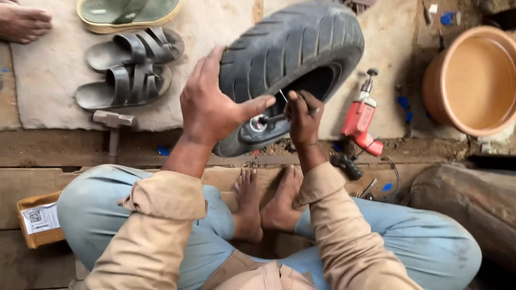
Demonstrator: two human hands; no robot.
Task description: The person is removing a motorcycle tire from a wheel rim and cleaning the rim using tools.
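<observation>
A small black tyre (293, 51) on its wheel stands tilted on the wooden floor in front of me. My left hand (212, 104) grips its tread and sidewall, with the thumb pointing towards the hub (259, 124). My right hand (303, 115) is closed around a thin metal tool (280, 107) whose tip sits at the hub near the valve. My crossed legs and bare feet (266, 204) lie just below the tyre.
A red power drill (361, 115) lies right of the tyre, with an orange basin (473, 80) beyond it. A hammer (113, 129), two grey sandals (129, 67) and a green sandal (126, 13) lie at the left. A cardboard box (37, 220) sits by my left knee. Another person's foot (21, 21) is at the top left.
</observation>
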